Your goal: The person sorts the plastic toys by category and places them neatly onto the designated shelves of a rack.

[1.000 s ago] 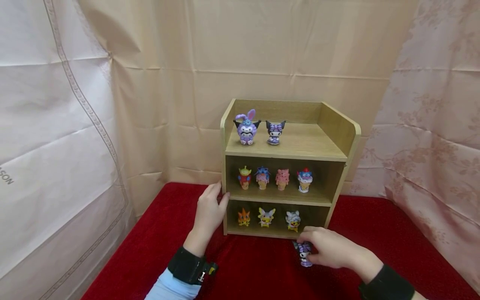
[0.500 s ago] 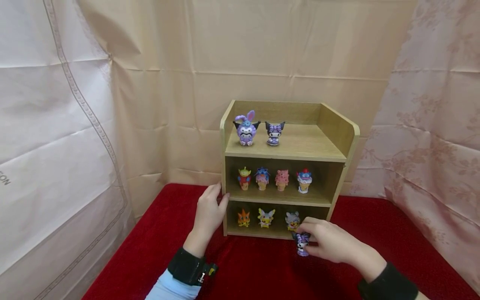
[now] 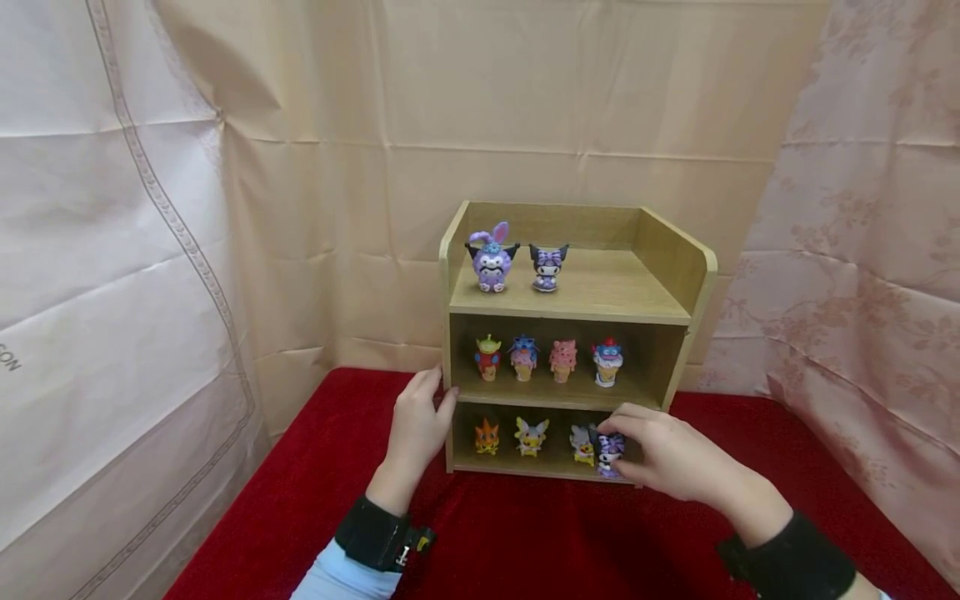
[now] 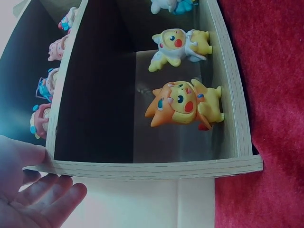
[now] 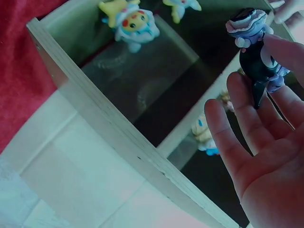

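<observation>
In the head view, my right hand (image 3: 671, 450) pinches a Kuromi figurine (image 3: 609, 454) with a purple bow in front of the bottom shelf's right end. The right wrist view shows the figurine's black back (image 5: 259, 64) between thumb and fingers. My left hand (image 3: 422, 423) holds the left side of a wooden display shelf (image 3: 570, 310), thumb on the front edge, fingers along the outside. On the bottom shelf stand an orange-hooded figurine (image 3: 487, 437), a white-and-yellow figurine (image 3: 531, 437) and a grey-hooded figurine (image 3: 582, 444), partly covered by the held one.
Several ice-cream-cone figurines (image 3: 562, 361) line the middle shelf. Up top stand a rabbit-eared purple figurine (image 3: 492, 265) and another Kuromi figurine (image 3: 547, 268). A red cloth (image 3: 510, 542) lies under the shelf, with a beige curtain (image 3: 360, 208) behind.
My right hand has raised the Kuromi figurine from low over the red cloth in front of the shelf up to the bottom compartment's right end. The left hand stays in place.
</observation>
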### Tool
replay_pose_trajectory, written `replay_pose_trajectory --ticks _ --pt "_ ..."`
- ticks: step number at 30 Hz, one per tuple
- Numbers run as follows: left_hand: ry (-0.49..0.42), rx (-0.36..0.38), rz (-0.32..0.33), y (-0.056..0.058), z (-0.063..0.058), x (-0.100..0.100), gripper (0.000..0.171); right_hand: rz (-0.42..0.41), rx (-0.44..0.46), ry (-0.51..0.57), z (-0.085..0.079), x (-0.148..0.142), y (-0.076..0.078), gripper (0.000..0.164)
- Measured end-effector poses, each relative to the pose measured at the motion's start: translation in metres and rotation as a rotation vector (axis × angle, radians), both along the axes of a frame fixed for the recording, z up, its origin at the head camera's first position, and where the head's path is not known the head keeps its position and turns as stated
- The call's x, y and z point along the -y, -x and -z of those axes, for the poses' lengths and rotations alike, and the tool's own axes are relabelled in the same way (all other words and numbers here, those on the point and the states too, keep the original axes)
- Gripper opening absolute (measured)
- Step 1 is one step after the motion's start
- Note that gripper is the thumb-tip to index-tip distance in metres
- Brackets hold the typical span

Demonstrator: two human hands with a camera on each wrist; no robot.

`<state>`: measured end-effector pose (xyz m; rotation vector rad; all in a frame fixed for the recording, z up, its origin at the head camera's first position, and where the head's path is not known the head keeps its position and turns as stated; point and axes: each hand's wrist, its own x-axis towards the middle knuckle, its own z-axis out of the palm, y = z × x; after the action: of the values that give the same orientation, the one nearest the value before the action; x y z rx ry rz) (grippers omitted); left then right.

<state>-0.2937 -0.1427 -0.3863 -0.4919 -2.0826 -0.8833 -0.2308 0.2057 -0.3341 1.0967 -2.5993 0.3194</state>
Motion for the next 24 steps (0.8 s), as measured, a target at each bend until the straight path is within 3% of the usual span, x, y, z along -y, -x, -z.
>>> replay_pose_trajectory --ticks 17,24 --pt "0.001 -0.014 -0.001 -0.001 0.001 0.0 0.041 -0.062 -0.23 0.111 -0.035 -0.003 0.0 0.041" --pt "-0.004 -0.011 -0.002 0.0 0.001 0.0 0.041 -0.089 -0.375 0.112 -0.054 -0.002 0.001 0.043"
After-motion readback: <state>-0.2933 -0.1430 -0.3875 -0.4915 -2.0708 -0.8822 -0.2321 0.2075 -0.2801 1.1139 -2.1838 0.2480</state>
